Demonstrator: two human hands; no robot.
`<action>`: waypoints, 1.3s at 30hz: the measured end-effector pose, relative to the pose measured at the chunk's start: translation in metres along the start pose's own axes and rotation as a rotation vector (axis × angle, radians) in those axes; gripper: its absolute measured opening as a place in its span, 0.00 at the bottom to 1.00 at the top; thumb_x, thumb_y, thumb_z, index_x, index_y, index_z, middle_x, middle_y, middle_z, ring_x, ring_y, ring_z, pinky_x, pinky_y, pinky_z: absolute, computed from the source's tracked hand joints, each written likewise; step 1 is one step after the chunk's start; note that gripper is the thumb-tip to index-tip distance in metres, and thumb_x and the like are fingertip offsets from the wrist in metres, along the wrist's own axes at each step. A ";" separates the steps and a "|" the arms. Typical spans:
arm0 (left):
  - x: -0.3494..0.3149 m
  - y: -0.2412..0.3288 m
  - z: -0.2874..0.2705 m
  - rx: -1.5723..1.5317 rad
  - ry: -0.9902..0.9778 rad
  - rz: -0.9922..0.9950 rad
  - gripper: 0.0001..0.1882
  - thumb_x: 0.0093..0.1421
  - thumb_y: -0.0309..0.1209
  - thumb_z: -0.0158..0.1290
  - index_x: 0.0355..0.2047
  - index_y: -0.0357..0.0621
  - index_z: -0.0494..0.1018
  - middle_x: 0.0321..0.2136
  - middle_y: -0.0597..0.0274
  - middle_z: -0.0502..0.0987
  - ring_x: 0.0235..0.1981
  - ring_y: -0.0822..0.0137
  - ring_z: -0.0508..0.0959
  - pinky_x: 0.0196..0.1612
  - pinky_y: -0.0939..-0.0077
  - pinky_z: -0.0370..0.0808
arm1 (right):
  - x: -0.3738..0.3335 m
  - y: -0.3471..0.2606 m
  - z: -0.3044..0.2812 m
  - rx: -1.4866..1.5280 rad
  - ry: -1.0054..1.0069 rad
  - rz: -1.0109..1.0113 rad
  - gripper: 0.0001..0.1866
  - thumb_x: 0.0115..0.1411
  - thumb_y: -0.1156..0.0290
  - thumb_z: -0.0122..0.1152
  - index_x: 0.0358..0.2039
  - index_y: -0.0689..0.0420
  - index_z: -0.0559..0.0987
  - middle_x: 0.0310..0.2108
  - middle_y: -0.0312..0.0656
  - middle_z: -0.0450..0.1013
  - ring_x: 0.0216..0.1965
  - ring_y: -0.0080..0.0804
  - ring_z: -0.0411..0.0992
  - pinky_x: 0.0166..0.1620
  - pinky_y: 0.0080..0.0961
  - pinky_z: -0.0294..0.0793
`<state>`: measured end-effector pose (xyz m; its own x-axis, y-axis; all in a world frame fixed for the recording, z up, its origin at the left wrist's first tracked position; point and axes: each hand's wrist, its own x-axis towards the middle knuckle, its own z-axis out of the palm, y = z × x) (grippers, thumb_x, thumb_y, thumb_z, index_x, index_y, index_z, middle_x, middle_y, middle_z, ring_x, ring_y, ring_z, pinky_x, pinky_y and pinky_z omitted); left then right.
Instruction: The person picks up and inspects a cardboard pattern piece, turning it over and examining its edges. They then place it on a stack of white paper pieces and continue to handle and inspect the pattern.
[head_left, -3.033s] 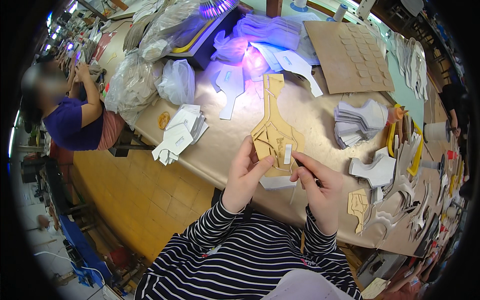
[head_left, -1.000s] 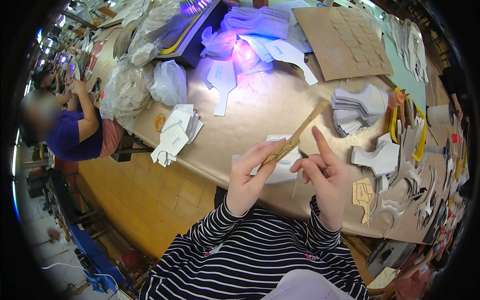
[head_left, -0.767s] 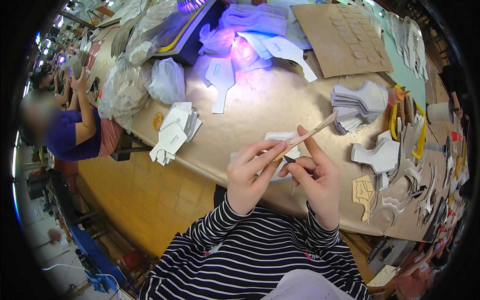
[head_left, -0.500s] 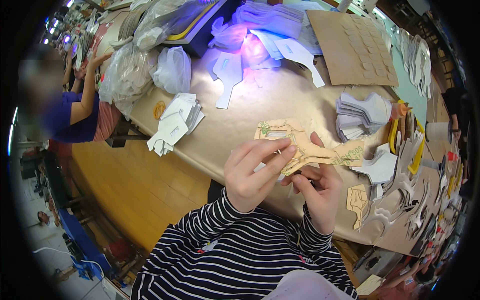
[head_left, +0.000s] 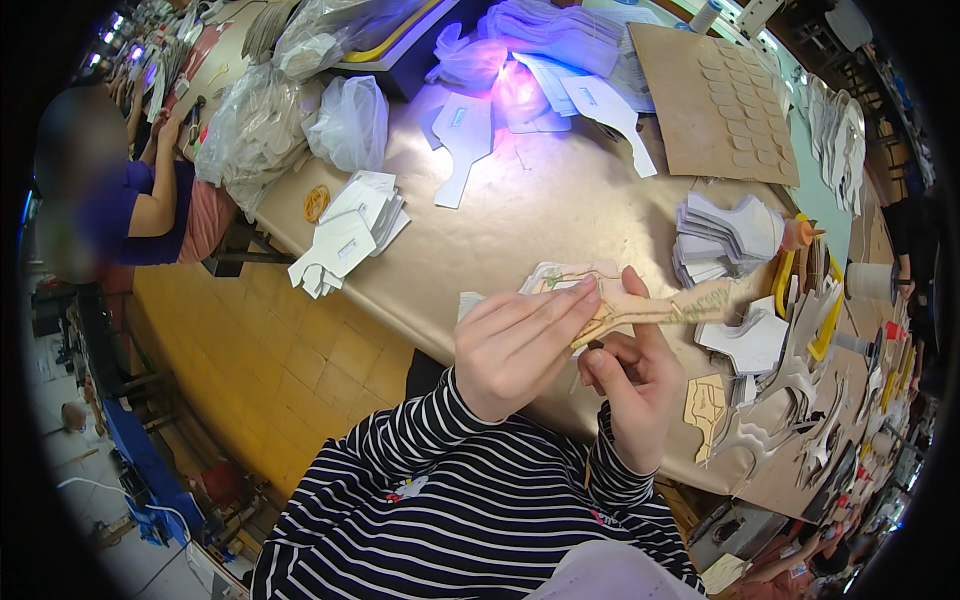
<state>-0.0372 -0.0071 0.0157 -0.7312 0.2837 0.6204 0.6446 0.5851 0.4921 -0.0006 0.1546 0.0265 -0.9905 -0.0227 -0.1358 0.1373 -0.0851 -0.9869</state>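
A tan shaped pattern template [head_left: 650, 310], with a narrow arm and green printing, is held above the near part of the table. White sheet edges show behind its far left end. My left hand [head_left: 515, 350] is closed on that left end, fingers lying together over its face; the thumb is hidden. Under the template, my right hand [head_left: 640, 390] pinches a small dark-ended thing [head_left: 596, 345] between thumb and fingers; I cannot make out its kind. The right index finger rises behind the template and supports it.
The gold-covered table [head_left: 420, 260] bears stacked white pieces [head_left: 350, 235] at left and more stacks [head_left: 725, 235] at right. An orange-capped bottle [head_left: 800, 234], another tan template [head_left: 704, 410] and a brown board [head_left: 710, 110] lie around. A person [head_left: 150, 200] sits at far left.
My left fingers have spread further over the template and lie flatter on it. The template's right arm is blurred and has tipped slightly. The seated person's raised arm has lowered.
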 end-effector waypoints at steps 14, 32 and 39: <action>0.000 0.002 0.021 -0.101 0.044 -0.068 0.21 0.44 0.19 0.60 0.43 0.35 0.80 0.35 0.55 0.83 0.31 0.62 0.84 0.30 0.75 0.77 | -0.008 0.010 0.021 -0.015 0.204 -0.051 0.32 0.63 0.81 0.53 0.67 0.69 0.57 0.20 0.30 0.63 0.23 0.14 0.60 0.30 0.11 0.62; -0.003 -0.021 0.005 -1.090 -0.009 -1.074 0.13 0.64 0.27 0.56 0.44 0.28 0.78 0.34 0.60 0.82 0.33 0.78 0.78 0.38 0.84 0.74 | 0.004 0.003 -0.024 -0.251 0.064 0.086 0.24 0.61 0.79 0.56 0.59 0.59 0.73 0.17 0.28 0.61 0.20 0.14 0.55 0.24 0.16 0.54; -0.003 -0.018 0.004 -1.187 -0.039 -1.148 0.14 0.65 0.27 0.54 0.48 0.29 0.75 0.39 0.59 0.81 0.37 0.75 0.78 0.41 0.81 0.75 | 0.001 0.007 -0.020 -0.136 0.009 0.137 0.21 0.63 0.79 0.53 0.57 0.66 0.73 0.21 0.29 0.64 0.23 0.14 0.60 0.27 0.14 0.57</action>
<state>-0.0478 -0.0153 0.0022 -0.9097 0.1685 -0.3794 -0.4152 -0.3759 0.8285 -0.0009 0.1740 0.0180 -0.9628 -0.0158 -0.2697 0.2685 0.0534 -0.9618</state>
